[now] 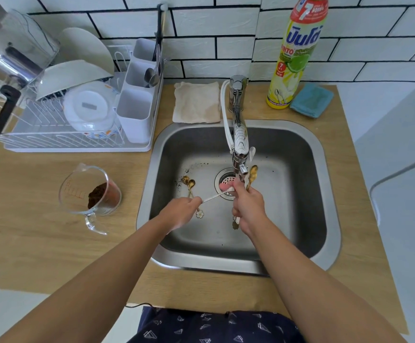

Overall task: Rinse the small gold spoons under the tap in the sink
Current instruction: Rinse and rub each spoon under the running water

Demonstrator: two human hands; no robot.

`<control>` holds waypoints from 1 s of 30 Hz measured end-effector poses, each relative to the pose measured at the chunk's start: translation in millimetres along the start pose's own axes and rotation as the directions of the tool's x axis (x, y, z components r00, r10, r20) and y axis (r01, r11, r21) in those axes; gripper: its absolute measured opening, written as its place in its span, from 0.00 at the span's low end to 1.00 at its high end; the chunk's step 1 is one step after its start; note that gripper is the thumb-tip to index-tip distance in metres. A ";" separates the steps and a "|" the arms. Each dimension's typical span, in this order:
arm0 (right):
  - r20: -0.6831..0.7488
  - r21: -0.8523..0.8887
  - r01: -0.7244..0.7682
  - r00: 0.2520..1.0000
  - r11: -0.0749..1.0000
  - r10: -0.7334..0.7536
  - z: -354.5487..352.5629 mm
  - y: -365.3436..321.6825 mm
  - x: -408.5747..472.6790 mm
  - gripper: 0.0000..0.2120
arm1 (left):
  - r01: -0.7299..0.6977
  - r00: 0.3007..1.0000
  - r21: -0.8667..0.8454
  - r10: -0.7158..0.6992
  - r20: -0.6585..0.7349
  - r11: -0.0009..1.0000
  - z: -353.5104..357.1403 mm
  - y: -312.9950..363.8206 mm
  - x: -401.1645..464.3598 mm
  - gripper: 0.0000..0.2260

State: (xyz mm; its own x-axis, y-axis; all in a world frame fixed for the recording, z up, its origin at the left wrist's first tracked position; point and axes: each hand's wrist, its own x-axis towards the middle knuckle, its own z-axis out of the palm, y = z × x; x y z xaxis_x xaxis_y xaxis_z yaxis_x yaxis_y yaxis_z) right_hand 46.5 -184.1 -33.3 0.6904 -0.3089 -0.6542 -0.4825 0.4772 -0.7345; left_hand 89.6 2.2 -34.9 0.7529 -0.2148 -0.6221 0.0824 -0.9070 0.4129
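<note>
A person stands at a steel sink (325,194) set in a wooden tabletop (53,243). Both hands are over the sink, near the tap (239,144).

The right hand (247,209) is curled around a small gold spoon (252,174). The spoon's bowl points up, just beside the end of the tap. A little gold charm on its handle sticks out below the hand. The thumb and first finger of this hand also pinch the pink end of a thin white stick (216,196).

The left hand (183,211) pinches the other end of the same white stick. The stick stretches between the two hands, over the drain (222,180). It is too blurry to tell what the stick is.

Two more gold spoons (189,184) lie on the sink floor, left of the drain. Their bowls are close together. One has a white flower charm (200,214) at the end of its handle, just under the left hand. Small dark specks are scattered on the sink floor near them.

On the tabletop to the left sits a clear measuring cup (90,191) with brown powder inside. Behind it is a white dish rack (77,134) with plates and bowls. A folded cloth (196,102) lies behind the sink. A yellow bottle of dish soap (293,60) and a blue sponge (311,101) stand to the right of the tap.
</note>
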 end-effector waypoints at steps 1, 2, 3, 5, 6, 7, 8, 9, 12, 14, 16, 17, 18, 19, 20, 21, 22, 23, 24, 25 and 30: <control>0.027 0.023 -0.003 1.000 1.000 0.003 -1.3 -0.6 -0.8 0.12 | 0.011 1.000 0.017 -0.011 -0.012 1.000 -0.7 0.8 0.6 0.18; 0.055 0.032 0.003 0.998 0.999 -0.005 -2.8 -0.3 -0.7 0.10 | 0.012 1.000 0.031 -0.011 -0.018 0.999 -0.9 2.2 0.6 0.18; 0.081 0.023 0.017 0.997 1.000 -0.019 -3.9 -0.5 -1.7 0.09 | 0.009 1.000 0.032 -0.008 -0.022 0.999 -0.9 4.0 0.3 0.17; 0.136 -0.009 0.061 0.989 0.998 -0.060 -5.8 -1.0 -3.6 0.12 | 0.021 1.000 -0.019 -0.021 -0.014 1.000 -1.8 9.7 -2.6 0.17; 0.163 -0.012 0.082 0.983 0.997 -0.079 -7.1 -2.1 -3.8 0.12 | 0.043 0.999 -0.093 -0.042 0.017 0.995 -1.6 12.2 -4.0 0.18; 0.180 -0.009 0.095 0.979 0.995 -0.092 -8.6 -4.2 -4.0 0.12 | 0.079 0.995 -0.213 -0.062 0.083 0.974 -1.6 14.9 -5.9 0.18; 0.180 -0.010 0.112 0.978 0.994 -0.108 -10.6 -6.3 -3.1 0.11 | 0.128 0.982 -0.350 -0.069 0.177 0.928 -2.2 18.2 -8.8 0.20; 0.162 -0.019 0.135 0.978 0.991 -0.130 -12.2 -8.7 -2.6 0.09 | 0.180 0.959 -0.461 -0.051 0.278 0.869 -3.0 20.5 -11.0 0.21; 0.060 -0.097 0.224 0.974 0.970 -0.219 -10.1 -8.8 1.3 0.07 | 0.211 0.912 -0.557 0.043 0.408 0.803 -5.4 18.5 -12.5 0.25; 0.021 -0.181 0.231 0.973 0.956 -0.231 -6.5 -5.8 1.1 0.10 | 0.208 0.898 -0.539 0.059 0.435 0.816 -8.1 15.3 -11.8 0.25; 0.068 -0.240 0.204 0.979 0.949 -0.193 -6.1 -2.4 -1.0 0.11 | 0.206 0.892 -0.534 0.067 0.448 0.820 -11.8 11.1 -11.9 0.25; 0.115 -0.247 0.195 0.979 0.949 -0.171 -8.0 0.0 -1.7 0.10 | 0.205 0.890 -0.535 0.071 0.451 0.820 -13.3 10.1 -12.3 0.25; 0.156 -0.246 0.193 0.975 0.950 -0.158 -10.5 2.6 -1.5 0.10 | 0.203 0.890 -0.534 0.073 0.451 0.821 -14.2 10.5 -12.5 0.25; 0.176 -0.244 0.194 0.972 0.950 -0.153 -12.9 3.9 -1.3 0.09 | 0.196 0.892 -0.532 0.076 0.446 0.823 -14.5 12.8 -12.6 0.24; 0.165 -0.237 0.194 0.974 0.952 -0.157 -14.8 3.3 -0.5 0.10 | 0.183 0.898 -0.536 0.081 0.432 0.824 -14.1 17.0 -12.2 0.23; 0.126 -0.216 0.193 0.978 0.957 -0.168 -15.9 0.5 0.3 0.12 | 0.160 0.909 -0.553 0.096 0.406 0.818 -12.8 22.2 -11.4 0.21; 0.064 -0.171 0.191 0.981 0.967 -0.182 -17.3 -4.1 1.7 0.13 | 0.125 0.923 -0.585 0.122 0.365 0.802 -11.0 28.3 -9.8 0.18; -0.010 -0.103 0.191 0.981 0.976 -0.193 -19.5 -10.2 3.7 0.14 | 0.081 0.936 -0.624 0.155 0.315 0.777 -8.8 35.1 -7.5 0.15; -0.079 -0.023 0.194 0.978 0.981 -0.195 -23.4 -17.7 6.6 0.13 | 0.034 0.945 -0.657 0.189 0.266 0.753 -6.5 42.4 -4.8 0.12; -0.130 0.050 0.196 0.973 0.979 -0.188 -28.3 -25.9 8.7 0.13 | -0.007 0.950 -0.679 0.217 0.224 0.734 -4.3 50.0 -2.0 0.10; -0.188 0.141 0.241 0.959 0.960 -0.213 -42.8 -56.1 11.1 0.10 | -0.028 0.969 -0.823 0.217 0.116 0.567 4.2 85.3 12.2 0.06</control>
State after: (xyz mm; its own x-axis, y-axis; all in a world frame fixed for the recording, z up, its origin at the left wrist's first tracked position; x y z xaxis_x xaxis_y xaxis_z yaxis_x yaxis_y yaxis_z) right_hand 58.2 -249.4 -7.1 0.6634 -0.5527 -0.5044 -0.2207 0.4997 -0.8377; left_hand 103.0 -79.3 -10.0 0.6716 -0.4476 -0.5905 0.5626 -0.2105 0.7995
